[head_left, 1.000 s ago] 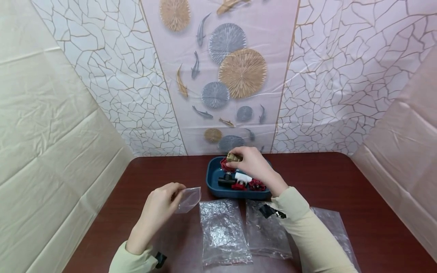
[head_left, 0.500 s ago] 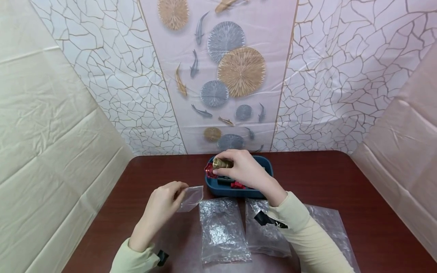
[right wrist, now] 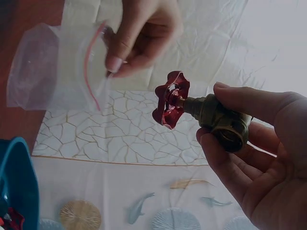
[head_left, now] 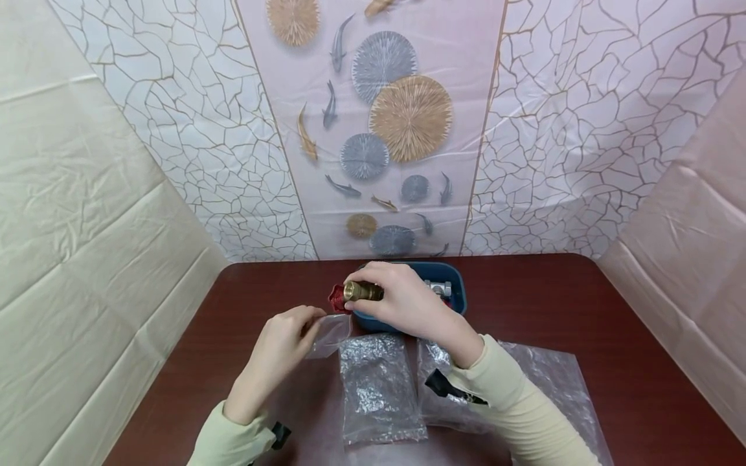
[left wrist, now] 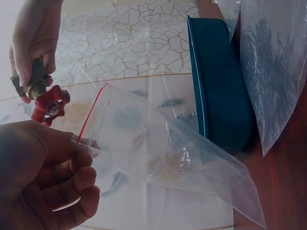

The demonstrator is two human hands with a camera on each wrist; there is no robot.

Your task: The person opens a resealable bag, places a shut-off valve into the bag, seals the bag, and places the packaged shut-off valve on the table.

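Note:
My right hand (head_left: 405, 301) grips a brass gate valve (right wrist: 223, 122) by its body. The valve's red handwheel (right wrist: 171, 100) points toward my left hand. In the head view the valve is held over the left side of the blue tray. My left hand (head_left: 285, 343) pinches a clear zip bag (left wrist: 139, 139) near its red-striped mouth, between thumb and forefinger. The bag hangs out past the fingertips, its mouth end facing the valve in the right wrist view. A small gap separates the handwheel from the left hand and bag.
Inside the blue tray (head_left: 458, 285) lies a metal fitting (head_left: 441, 288), with red parts beside it; my right hand hides much of the inside. Several clear plastic bags lie in front of the tray, one wrinkled bag (head_left: 379, 395) in the middle and another (head_left: 553, 382) at the right.
My right hand has carried the valve left and slightly down from over the tray toward the bag. My left hand with the bag has shifted only slightly right.

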